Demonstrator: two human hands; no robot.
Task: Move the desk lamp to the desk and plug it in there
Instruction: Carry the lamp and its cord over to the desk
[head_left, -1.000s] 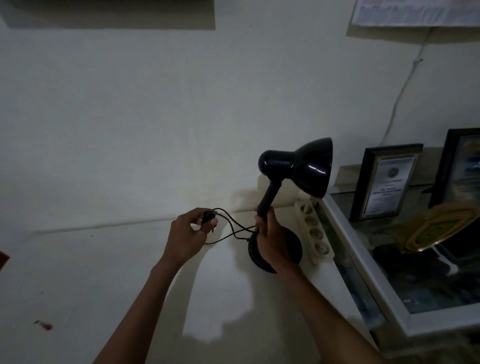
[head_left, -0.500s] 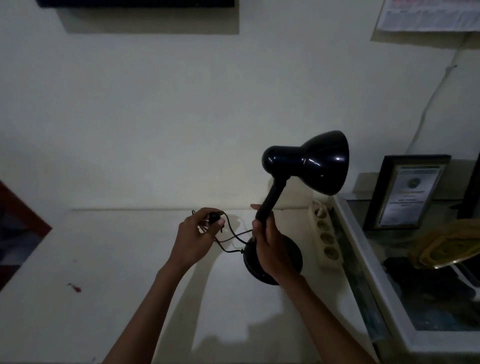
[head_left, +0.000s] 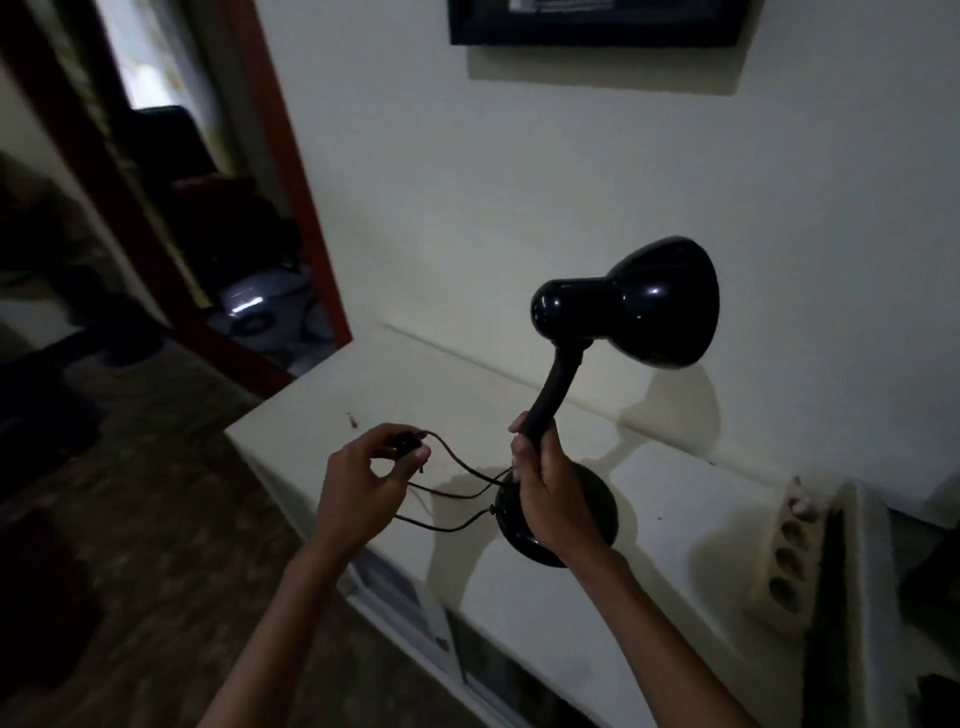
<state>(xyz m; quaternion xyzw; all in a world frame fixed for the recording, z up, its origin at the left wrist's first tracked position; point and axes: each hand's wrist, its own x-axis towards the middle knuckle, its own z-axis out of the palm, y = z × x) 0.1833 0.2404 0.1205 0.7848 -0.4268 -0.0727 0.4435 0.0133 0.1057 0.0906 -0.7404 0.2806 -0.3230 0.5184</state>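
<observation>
Near: both forearms reach in over a white counter (head_left: 675, 519). Right hand (head_left: 553, 488) fingers wrapped tight round the neck of the black desk lamp (head_left: 618, 332), base held just above the counter, shade tilted to the right. Left hand (head_left: 363, 483) pinches the black plug (head_left: 408, 446) btwn thumb & fingertips; cord (head_left: 457, 470) loops slack to the base. White power strip (head_left: 789, 545) lies to the right on the counter. Behind: pale wall, dark frame (head_left: 597, 23) up top, open doorway (head_left: 218, 208) at left.
</observation>
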